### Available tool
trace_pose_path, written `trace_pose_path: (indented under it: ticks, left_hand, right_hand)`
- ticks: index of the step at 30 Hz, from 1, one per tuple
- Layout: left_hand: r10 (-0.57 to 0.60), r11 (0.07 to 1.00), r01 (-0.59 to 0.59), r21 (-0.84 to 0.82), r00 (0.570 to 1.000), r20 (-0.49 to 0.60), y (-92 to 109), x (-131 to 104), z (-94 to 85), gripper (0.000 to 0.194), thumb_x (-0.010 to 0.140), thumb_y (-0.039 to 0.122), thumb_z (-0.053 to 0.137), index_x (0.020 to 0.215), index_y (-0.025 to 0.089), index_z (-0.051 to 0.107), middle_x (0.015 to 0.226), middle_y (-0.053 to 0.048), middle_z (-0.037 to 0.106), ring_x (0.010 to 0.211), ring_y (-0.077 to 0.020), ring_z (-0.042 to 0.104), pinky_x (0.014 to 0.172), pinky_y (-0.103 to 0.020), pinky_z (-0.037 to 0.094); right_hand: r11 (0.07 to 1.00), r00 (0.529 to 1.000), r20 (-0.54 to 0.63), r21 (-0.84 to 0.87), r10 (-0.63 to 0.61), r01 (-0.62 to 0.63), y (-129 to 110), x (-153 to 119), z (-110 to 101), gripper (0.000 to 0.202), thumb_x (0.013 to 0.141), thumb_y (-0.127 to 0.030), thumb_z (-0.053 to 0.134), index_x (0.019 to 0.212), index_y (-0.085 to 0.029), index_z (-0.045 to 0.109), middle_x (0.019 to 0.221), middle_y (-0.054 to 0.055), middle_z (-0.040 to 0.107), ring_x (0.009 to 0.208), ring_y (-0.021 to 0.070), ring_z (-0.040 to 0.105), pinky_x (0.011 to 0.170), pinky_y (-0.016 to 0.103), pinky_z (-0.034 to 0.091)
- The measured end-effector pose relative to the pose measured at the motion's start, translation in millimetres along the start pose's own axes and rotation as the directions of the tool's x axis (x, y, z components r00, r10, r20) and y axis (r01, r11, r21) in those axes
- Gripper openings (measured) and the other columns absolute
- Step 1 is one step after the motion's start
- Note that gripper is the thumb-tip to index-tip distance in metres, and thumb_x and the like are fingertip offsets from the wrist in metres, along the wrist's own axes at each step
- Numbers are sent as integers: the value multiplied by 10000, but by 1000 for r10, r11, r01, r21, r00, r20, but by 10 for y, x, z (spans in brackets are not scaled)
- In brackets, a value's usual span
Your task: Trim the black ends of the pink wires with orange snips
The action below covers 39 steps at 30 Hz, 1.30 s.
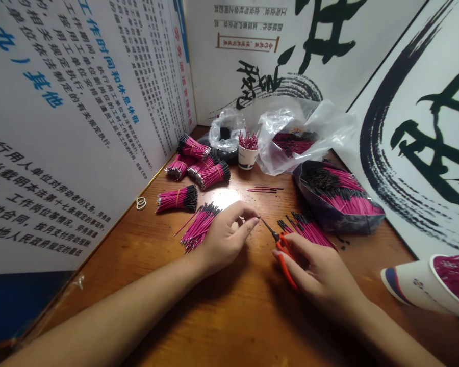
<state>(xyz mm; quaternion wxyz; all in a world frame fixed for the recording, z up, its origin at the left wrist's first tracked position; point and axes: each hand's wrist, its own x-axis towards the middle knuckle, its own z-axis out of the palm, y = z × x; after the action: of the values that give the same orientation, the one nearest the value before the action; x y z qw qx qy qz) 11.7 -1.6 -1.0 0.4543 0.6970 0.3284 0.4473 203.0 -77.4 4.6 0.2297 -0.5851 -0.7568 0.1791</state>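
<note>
My right hand (309, 262) grips red-handled scissors (286, 255), whose dark, narrow tips point up and left toward my left fingertips. My left hand (229, 234) is pinched at thumb and forefinger; what lies between them is too small to name. Beside my left hand a loose pile of pink wires with black ends (199, 224) rests on the wooden table (229, 311). Another loose pile of pink wires (309, 229) lies just beyond my right hand. A few single wires (265, 189) lie past both hands.
Banded wire bundles (177, 199) sit at the left. Farther back stand a paper cup of wires (248, 151) and a clear plastic bag (283, 127). At the right are a dark bag of wires (340, 196) and a tilted paper cup (416, 285). Printed panels (110, 102) border the table.
</note>
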Motion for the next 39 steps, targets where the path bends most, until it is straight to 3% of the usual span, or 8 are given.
trace_pose_path:
  ticks: [12,18,26,39]
  left_hand:
    - [27,998,-26,-58,999,20,-10,-3,8,55,873,161,553,833,142,586,760,-3,550,705,-113,511,662,-224,428]
    - [29,998,-28,-59,999,22,-14,7,1,50,867,162,561,835,142,593,768,-8,553,721,-117,516,674,-230,430]
    - [-18,998,20,-65,999,27,-24,-2,1,59,869,183,558,837,146,590,768,-7,559,715,-118,515,671,-231,429]
    - [-69,994,73,-79,996,59,5,7,-4,85,873,204,538,849,140,588,774,-11,556,723,-123,511,664,-232,421]
  right_hand:
    - [998,1000,26,62,5,-7,-1,-6,-4,178,943,-362,475,904,-209,557,617,-33,572,532,128,530,542,234,377]
    - [998,999,38,59,8,-10,19,-11,-20,210,950,-373,465,904,-204,581,672,-5,634,580,140,573,565,236,396]
    - [999,1000,2,38,5,-5,17,7,-24,186,936,-347,481,940,-202,598,676,-7,660,561,133,588,556,226,410]
    - [999,998,49,43,24,-26,27,6,-12,204,941,-370,467,923,-203,582,654,-12,630,562,141,567,561,244,398]
